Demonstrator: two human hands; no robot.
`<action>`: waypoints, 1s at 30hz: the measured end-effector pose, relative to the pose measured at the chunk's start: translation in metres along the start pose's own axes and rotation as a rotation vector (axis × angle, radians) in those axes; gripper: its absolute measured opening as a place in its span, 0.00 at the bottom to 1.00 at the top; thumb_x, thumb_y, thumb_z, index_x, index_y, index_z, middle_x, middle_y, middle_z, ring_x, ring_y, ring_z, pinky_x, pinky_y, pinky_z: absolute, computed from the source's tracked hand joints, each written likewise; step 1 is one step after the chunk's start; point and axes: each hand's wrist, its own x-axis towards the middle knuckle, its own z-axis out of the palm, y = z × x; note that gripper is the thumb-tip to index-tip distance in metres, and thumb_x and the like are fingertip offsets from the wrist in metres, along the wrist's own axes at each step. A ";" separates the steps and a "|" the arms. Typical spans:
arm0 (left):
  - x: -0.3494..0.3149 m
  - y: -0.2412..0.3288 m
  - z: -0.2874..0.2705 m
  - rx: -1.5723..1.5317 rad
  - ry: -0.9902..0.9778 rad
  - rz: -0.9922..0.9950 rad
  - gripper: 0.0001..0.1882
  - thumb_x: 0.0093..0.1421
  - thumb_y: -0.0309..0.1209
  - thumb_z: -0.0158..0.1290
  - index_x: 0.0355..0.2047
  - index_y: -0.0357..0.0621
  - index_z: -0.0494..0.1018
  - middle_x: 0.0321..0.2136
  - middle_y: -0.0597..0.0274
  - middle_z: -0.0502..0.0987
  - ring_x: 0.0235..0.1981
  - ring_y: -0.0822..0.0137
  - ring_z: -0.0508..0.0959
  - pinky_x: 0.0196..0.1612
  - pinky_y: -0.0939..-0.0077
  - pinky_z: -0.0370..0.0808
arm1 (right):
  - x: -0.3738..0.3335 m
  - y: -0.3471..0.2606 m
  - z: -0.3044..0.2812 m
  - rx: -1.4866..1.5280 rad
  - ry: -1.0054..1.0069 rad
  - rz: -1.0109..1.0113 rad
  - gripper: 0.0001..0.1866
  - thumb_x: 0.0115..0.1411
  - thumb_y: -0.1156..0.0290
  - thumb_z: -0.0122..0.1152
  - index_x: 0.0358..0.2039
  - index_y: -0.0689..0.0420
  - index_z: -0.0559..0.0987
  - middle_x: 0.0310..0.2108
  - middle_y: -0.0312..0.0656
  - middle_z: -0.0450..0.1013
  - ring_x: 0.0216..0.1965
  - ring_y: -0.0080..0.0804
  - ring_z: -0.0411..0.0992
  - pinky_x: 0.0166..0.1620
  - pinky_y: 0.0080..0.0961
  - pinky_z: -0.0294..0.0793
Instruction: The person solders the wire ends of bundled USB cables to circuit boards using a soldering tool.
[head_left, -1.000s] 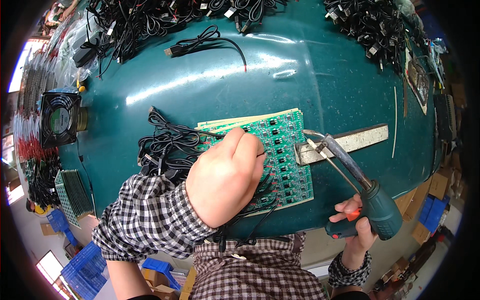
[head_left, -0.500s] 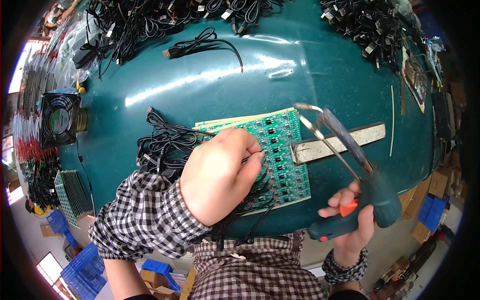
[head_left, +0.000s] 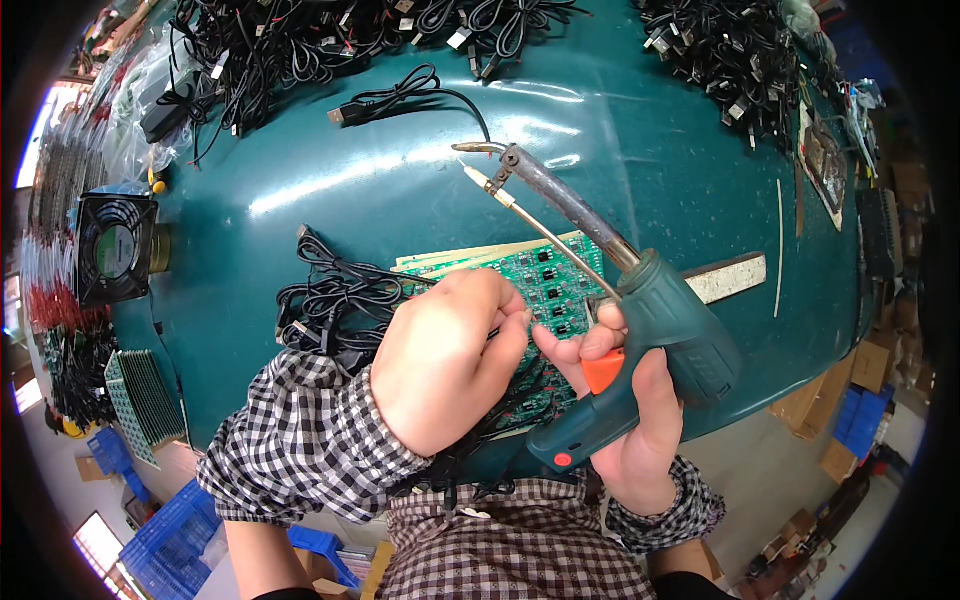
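Note:
My left hand (head_left: 445, 355) is over the stack of green circuit boards (head_left: 550, 270), thumb and forefinger pinched on a thin black cable (head_left: 494, 333); its tip is hidden by the fingers. My right hand (head_left: 645, 430) grips a dark green soldering gun (head_left: 685, 335) with an orange trigger. The gun's metal tip (head_left: 480, 148) and the thin feed tube beside it point up and left, above the boards. Fingers of both hands come close together over the boards. Coiled black USB cables (head_left: 335, 290) lie left of the boards, and several wires cross their lower part.
A pale wooden bar (head_left: 735, 278) lies to the right, partly behind the gun. One USB cable (head_left: 385, 103) rests farther back. Large heaps of black cables (head_left: 290, 50) line the far edge. At left stand a small fan (head_left: 117, 248) and a row of boards (head_left: 145, 405).
My right hand has brought the soldering gun left and nearer the left hand, its tip now left of the boards' far corner. The left hand has shifted slightly right, still pinching.

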 end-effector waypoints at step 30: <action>-0.005 -0.001 0.009 0.121 0.116 0.135 0.07 0.52 0.21 0.57 0.30 0.40 0.70 0.25 0.57 0.71 0.21 0.59 0.74 0.24 0.68 0.72 | 0.001 0.008 0.000 -0.073 0.038 -0.084 0.25 0.69 0.57 0.48 0.55 0.65 0.66 0.40 0.43 0.74 0.46 0.43 0.76 0.65 0.54 0.58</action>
